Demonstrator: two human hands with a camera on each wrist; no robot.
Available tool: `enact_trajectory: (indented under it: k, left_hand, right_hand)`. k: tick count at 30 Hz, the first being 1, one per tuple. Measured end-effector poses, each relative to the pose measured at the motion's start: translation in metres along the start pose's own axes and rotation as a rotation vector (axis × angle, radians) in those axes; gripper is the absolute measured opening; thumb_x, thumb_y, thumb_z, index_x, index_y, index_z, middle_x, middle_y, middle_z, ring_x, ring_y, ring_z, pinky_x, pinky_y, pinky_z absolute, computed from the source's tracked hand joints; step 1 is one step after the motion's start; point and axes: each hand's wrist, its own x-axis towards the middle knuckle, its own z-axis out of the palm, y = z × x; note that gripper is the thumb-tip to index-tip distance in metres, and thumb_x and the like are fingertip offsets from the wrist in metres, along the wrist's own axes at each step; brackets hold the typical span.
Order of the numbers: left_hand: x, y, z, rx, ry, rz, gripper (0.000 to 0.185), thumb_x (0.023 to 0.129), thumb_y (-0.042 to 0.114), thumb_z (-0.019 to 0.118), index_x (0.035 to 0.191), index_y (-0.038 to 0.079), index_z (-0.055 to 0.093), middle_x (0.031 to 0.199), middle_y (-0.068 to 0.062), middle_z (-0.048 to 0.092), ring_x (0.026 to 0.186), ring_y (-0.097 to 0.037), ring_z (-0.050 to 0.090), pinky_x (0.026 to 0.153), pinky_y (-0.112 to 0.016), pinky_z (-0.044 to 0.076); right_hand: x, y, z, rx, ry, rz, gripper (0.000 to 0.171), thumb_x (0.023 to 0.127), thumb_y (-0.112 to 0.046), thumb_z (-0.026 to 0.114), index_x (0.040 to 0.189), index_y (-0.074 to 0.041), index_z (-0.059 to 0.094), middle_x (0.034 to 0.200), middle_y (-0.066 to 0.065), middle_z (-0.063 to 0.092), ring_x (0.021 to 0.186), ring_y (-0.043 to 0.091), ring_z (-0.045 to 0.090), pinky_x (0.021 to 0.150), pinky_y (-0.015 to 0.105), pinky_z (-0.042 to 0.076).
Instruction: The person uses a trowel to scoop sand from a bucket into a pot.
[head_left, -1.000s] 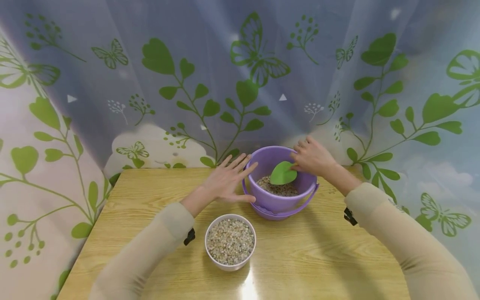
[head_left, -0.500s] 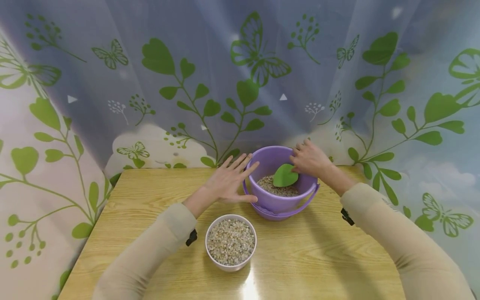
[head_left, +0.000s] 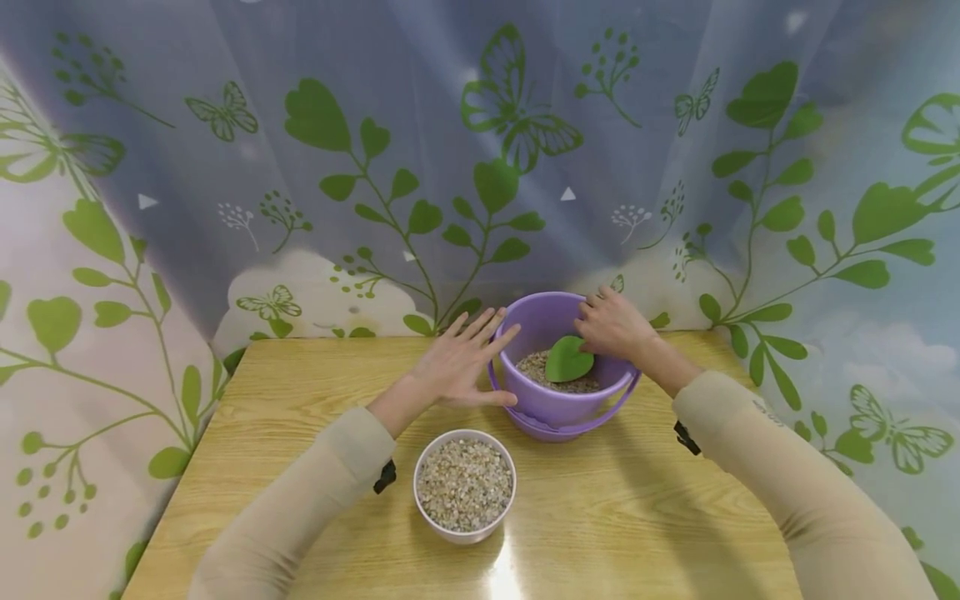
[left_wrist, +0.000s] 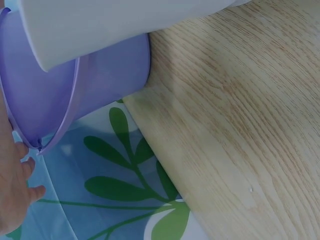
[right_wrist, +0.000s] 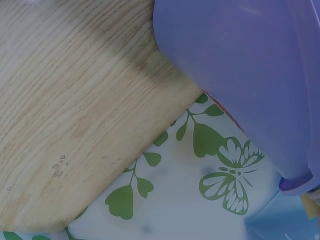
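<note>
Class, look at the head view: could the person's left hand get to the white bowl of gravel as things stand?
Probably yes. The left hand rests open against the purple bucket, holding nothing, and the white bowl sits just beneath its forearm with bare table between.

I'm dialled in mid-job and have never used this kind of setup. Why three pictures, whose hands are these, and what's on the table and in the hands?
There is no machine here: a person works with two bare hands and wears three cameras. The wide picture comes from the head camera, looking forward and down. The other two come from the wrists and show close-up slices of the same scene.

On the wooden table stands a purple bucket with gravel inside and its handle hanging down at the front. Nearer the person is a white bowl filled with gravel. A leaf-printed curtain hangs behind.

The left hand lies flat against the bucket's outer wall, fingers straight. The right hand reaches over the rim and holds a green leaf that touches the gravel.

The left wrist view shows the bucket's side and handle; the right wrist view shows its wall, the table edge and the curtain.
</note>
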Motion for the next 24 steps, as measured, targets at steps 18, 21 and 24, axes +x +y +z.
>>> enact_trajectory:
  k: [18,21,24]
  left_hand:
    - [-0.0012,0.0008,0.0009,0.017,0.006,-0.013,0.112,0.091,0.085,0.049,0.172,0.017,0.01,0.179,-0.018,0.01,0.166,-0.037,0.018,0.134,-0.061,0.022]
    - [-0.001,0.0009,0.0006,0.018,-0.001,-0.01,0.112,0.091,0.085,0.047,0.172,0.017,0.008,0.179,-0.018,0.009,0.166,-0.036,0.017,0.135,-0.06,0.021]
    - [-0.0003,0.0013,0.0004,0.015,-0.005,-0.007,0.113,0.092,0.085,0.048,0.172,0.018,0.005,0.179,-0.017,0.007,0.167,-0.035,0.015,0.135,-0.058,0.019]
  right_hand:
    - [0.0024,-0.0024,0.004,0.03,-0.019,0.005,0.051,0.082,-0.059,0.082,0.091,-0.009,0.075,0.092,0.008,0.072,0.089,0.028,0.065,0.083,0.041,0.05]
    - [0.0021,-0.0025,0.0046,0.035,-0.018,0.004,0.051,0.082,-0.058,0.083,0.091,-0.009,0.075,0.092,0.009,0.072,0.089,0.028,0.066,0.082,0.041,0.05]
    - [0.0012,-0.0025,0.0046,0.035,-0.02,0.009,0.051,0.082,-0.058,0.083,0.091,-0.008,0.075,0.092,0.01,0.073,0.089,0.028,0.066,0.081,0.041,0.049]
